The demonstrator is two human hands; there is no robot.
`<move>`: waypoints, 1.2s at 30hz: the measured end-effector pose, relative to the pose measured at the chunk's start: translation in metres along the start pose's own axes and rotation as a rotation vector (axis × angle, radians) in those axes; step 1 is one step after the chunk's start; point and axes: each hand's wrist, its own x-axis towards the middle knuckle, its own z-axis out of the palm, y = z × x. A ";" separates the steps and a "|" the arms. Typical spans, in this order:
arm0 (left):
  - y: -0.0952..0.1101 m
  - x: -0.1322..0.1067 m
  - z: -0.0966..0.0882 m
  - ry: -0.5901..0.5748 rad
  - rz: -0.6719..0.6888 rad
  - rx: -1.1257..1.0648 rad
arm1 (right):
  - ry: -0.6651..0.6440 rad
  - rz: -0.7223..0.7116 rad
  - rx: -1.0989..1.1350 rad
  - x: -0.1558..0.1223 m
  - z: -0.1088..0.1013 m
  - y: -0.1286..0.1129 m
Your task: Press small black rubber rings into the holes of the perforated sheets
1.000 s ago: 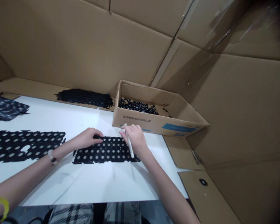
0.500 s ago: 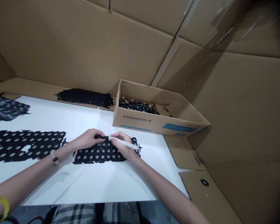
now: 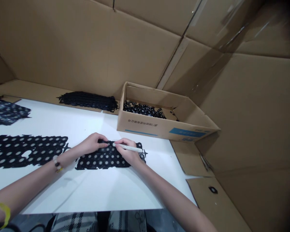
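Observation:
A black sheet with rows of round holes [image 3: 103,161] lies flat on the white table, partly covered by both hands. My right hand [image 3: 128,152] is closed around a white pen-like tool [image 3: 132,148], its tip down at the sheet's upper edge. My left hand [image 3: 96,142] rests on the sheet's upper left part, thumb and index finger bent towards each other close to the tool's tip. Whether those fingers pinch the sheet's edge or only press on it is too small to make out. A small black star-shaped bit [image 3: 145,153] sticks out at the sheet's right end.
Another perforated black sheet [image 3: 45,146] lies to the left, with a further pile [image 3: 7,111] behind it. A black stack [image 3: 87,100] sits along the back beside an open cardboard box [image 3: 140,124] holding many small black rings. Cardboard walls [image 3: 87,48] enclose the table.
The pen-like tool has tilted slightly flatter, its rear end a little lower. Both hands stay at nearly the same spot on the sheet.

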 end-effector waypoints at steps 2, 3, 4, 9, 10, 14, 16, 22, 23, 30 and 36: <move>-0.004 0.001 0.002 0.006 -0.014 -0.033 | 0.011 -0.016 -0.041 0.000 0.001 -0.002; -0.005 0.002 0.002 0.005 -0.018 -0.053 | 0.012 -0.020 -0.059 0.000 0.002 -0.002; -0.007 0.002 0.003 0.003 -0.021 -0.075 | 0.011 -0.024 -0.075 0.000 0.002 -0.003; -0.002 0.001 0.001 -0.039 -0.034 -0.176 | 0.003 -0.067 -0.124 0.000 0.006 -0.003; 0.000 0.000 0.000 -0.054 -0.041 -0.188 | 0.003 -0.075 -0.131 0.000 0.006 -0.003; 0.008 -0.003 -0.004 -0.109 -0.045 -0.186 | 0.001 -0.095 -0.138 0.000 0.007 -0.002; 0.008 -0.002 -0.006 -0.122 -0.017 -0.131 | -0.006 -0.086 -0.116 0.000 0.006 -0.003; 0.010 -0.003 -0.010 -0.116 -0.016 0.094 | 0.031 -0.006 0.015 -0.001 -0.001 -0.003; 0.009 -0.004 -0.009 -0.109 -0.033 0.124 | 0.040 0.003 0.037 -0.001 -0.002 -0.002; -0.006 -0.003 0.002 -0.105 -0.152 0.149 | -0.067 0.035 0.005 0.000 0.000 0.004; 0.006 -0.009 0.013 0.041 -0.200 0.235 | -0.041 0.026 -0.201 -0.007 -0.001 0.003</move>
